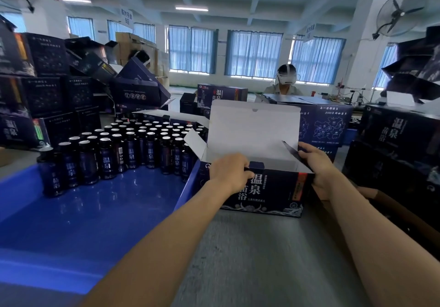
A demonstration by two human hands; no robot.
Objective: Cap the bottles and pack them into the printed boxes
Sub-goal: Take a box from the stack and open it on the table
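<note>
A dark blue printed box [271,194] stands open on the grey table in front of me, its white lid flap [254,125] upright. My left hand [228,171] grips the box's front top edge near the left corner. My right hand [317,166] grips the right end of the box by its side flap. Several dark bottles [107,156] with silver tops stand packed together in the blue tray [83,214] at the left. The inside of the box is hidden from me.
Stacks of the same dark printed boxes [45,92] rise at the left, and more [395,135] at the right. A brown carton [390,209] lies low on the right. Across the table sits a person [285,80] wearing a headset.
</note>
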